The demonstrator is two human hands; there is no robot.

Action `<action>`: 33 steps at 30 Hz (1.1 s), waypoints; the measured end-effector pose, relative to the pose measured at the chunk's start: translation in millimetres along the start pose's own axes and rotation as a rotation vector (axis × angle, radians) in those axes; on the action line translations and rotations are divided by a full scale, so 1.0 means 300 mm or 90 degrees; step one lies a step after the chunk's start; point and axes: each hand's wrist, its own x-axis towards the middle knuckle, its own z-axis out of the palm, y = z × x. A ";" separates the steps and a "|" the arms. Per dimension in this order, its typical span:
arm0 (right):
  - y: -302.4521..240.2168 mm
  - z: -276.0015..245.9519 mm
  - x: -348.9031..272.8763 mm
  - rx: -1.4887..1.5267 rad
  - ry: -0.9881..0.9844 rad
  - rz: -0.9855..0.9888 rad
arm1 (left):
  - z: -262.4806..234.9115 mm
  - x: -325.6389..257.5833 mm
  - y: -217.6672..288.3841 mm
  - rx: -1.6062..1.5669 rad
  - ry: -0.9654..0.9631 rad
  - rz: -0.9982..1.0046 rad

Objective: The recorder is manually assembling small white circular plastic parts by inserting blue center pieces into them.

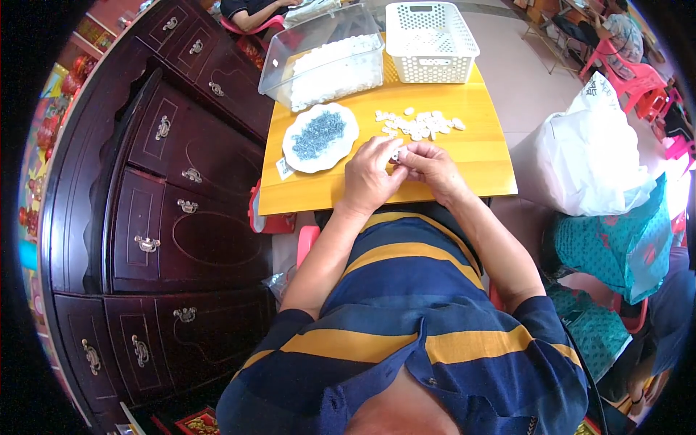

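Observation:
My left hand (372, 172) and my right hand (433, 168) meet above the near part of a yellow table (487, 145). Their fingertips pinch a small white piece (396, 154) with a dark spot on it. Its exact kind is mostly hidden by the fingers. Just beyond them lies a loose pile of small white plastic pieces (424, 127). To the left sits a white scalloped plate (346, 148), heaped with thin blue-grey pieces (319, 134) that look like small screws or nails.
At the table's far side stand a clear plastic bin (279, 76) full of white pieces and a white perforated basket (435, 70). A dark wooden cabinet (196, 217) flanks the left. White (587, 163) and teal bags (616, 232) stand right. Other people sit farther off.

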 end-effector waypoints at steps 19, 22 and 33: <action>0.018 0.014 0.004 0.038 0.078 -0.013 | 0.008 -0.016 -0.019 -0.007 -0.067 -0.023; 0.027 -0.006 0.008 0.016 0.036 -0.026 | 0.012 -0.019 -0.027 -0.017 -0.089 -0.028; 0.048 0.009 0.014 -0.019 0.097 -0.062 | 0.028 -0.027 -0.044 -0.036 -0.062 -0.001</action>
